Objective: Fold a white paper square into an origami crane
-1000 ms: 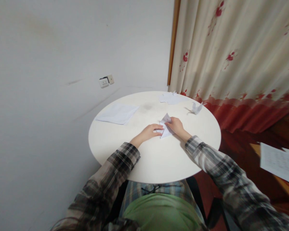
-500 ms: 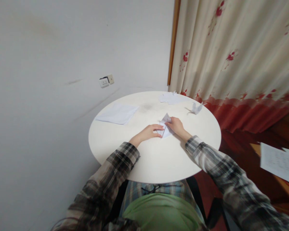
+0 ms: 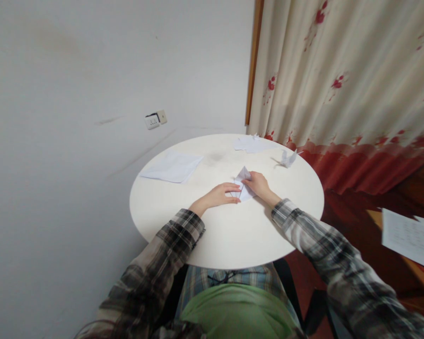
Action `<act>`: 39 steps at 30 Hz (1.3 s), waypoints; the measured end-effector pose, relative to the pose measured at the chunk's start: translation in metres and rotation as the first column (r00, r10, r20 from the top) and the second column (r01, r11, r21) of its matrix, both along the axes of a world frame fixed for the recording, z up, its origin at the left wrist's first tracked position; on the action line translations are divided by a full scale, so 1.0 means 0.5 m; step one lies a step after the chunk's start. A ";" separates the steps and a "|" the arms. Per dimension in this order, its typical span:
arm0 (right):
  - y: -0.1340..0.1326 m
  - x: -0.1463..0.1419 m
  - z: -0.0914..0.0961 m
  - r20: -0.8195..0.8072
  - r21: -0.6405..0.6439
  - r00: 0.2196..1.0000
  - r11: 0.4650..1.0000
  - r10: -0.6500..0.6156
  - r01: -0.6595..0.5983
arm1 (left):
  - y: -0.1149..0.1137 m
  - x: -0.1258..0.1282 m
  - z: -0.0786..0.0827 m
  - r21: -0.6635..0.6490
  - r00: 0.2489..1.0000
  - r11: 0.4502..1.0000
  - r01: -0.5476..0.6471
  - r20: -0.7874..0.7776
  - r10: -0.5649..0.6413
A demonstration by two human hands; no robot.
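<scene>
A small folded sheet of white paper (image 3: 246, 192) lies on the round white table (image 3: 226, 235), its pointed tip facing away from me. My left hand (image 3: 222, 194) reaches in from the left, thumb and fingers closed on the paper's near left edge. On the other side my right hand (image 3: 258, 184) grips the right part, with the thumb over a folded layer. The fingers partly cover the creases. Beyond my right hand stands a folded paper crane (image 3: 287, 159).
White paper sheets (image 3: 172, 166) lie at the table's left. More paper (image 3: 250, 144) with a small folded piece on it is at the far edge. A wall with a socket (image 3: 151, 122) stands left, a curtain (image 3: 339, 94) right. Written sheets (image 3: 410, 235) lie on lower furniture.
My left thumb has slid slightly to the right along the paper's near corner. My right hand stays in nearly the same place.
</scene>
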State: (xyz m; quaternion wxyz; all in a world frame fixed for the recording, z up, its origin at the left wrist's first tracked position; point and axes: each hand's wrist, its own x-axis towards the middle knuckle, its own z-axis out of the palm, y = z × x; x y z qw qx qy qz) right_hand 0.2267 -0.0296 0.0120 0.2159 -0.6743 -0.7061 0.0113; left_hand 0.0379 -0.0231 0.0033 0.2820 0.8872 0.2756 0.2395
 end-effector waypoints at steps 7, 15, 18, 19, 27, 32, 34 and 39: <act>-0.002 -0.004 0.001 0.001 -0.019 1.000 1.000 0.020 -0.020 | 0.004 0.005 -0.013 0.164 0.999 0.986 -0.030 0.034 0.025; 0.000 -0.004 -0.002 -0.007 0.001 0.999 0.999 0.039 -0.039 | -0.001 0.005 -0.011 0.186 0.996 0.979 -0.086 0.025 0.083; 0.005 -0.003 -0.008 -0.026 0.020 0.996 0.996 0.087 -0.086 | 0.002 0.004 -0.010 0.205 0.989 0.967 -0.150 0.036 0.146; 0.006 -0.003 -0.011 -0.036 0.031 0.993 0.993 0.112 -0.111 | 0.004 0.004 -0.010 0.222 0.982 0.957 -0.189 0.044 0.184; 0.010 -0.008 -0.022 -0.155 0.077 0.923 0.936 0.352 -0.344 | 0.025 -0.008 -0.025 0.245 0.948 0.916 -0.319 0.093 0.305; 0.011 -0.009 -0.026 -0.166 0.091 0.896 0.911 0.412 -0.402 | 0.029 -0.015 -0.019 0.250 0.944 0.914 -0.321 0.003 0.331; 0.013 -0.009 -0.029 -0.166 0.097 0.889 0.904 0.427 -0.416 | 0.029 -0.017 -0.015 0.253 0.938 0.910 -0.330 -0.019 0.346; 0.011 -0.010 -0.027 -0.168 0.102 0.886 0.902 0.432 -0.421 | 0.025 -0.015 -0.007 0.261 0.922 0.896 -0.358 -0.050 0.383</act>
